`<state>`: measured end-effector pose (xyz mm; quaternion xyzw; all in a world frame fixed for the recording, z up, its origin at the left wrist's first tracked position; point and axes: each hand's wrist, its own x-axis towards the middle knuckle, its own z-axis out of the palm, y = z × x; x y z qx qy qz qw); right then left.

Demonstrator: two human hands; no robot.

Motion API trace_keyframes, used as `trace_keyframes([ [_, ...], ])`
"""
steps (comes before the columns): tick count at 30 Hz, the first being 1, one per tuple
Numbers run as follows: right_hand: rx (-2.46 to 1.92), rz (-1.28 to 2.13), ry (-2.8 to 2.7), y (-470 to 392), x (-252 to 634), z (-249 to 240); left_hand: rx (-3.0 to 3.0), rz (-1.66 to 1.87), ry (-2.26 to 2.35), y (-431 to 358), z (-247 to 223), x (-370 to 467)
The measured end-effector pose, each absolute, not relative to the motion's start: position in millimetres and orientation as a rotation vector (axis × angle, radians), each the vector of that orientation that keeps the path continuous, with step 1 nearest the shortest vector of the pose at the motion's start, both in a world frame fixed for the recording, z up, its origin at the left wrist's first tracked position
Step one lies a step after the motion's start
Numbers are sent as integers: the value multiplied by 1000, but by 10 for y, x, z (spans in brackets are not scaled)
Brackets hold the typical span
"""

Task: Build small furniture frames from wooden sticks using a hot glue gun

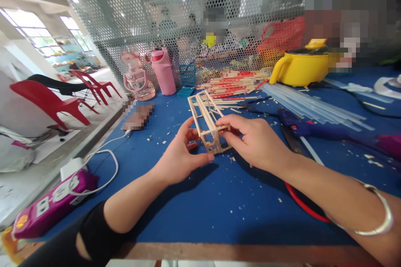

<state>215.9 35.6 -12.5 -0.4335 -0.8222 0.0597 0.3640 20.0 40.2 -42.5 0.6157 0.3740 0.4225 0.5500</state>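
Between my hands is a small box-shaped frame made of thin wooden sticks, tilted above the blue tabletop. My left hand curls around its near left side, fingers behind it and thumb at its lower front edge. From the right, my right hand pinches the top near corner between thumb and fingers. A glue gun with a dark blue body lies on the table to the right of my right hand. Behind the frame lies a pile of red-marked wooden sticks.
Translucent glue sticks lie at the back right, near a yellow pot. A pink bottle stands by the perforated metal screen. A purple power strip with a white cable sits at the left edge. Wood chips dot the table.
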Motion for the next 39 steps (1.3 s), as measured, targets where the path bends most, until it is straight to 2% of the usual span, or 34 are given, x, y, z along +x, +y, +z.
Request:
trace_keyframes([
  [6,-1164,172,-2086,338,2158,-162,1357,1016,1052,318,-326,195],
  [18,-1171,192,-2060,333,2115,-191,1560,1223,938,274,-376,332],
  [39,-1224,201,-2093,341,2136,-198,1503,1271,968,291,-365,329],
])
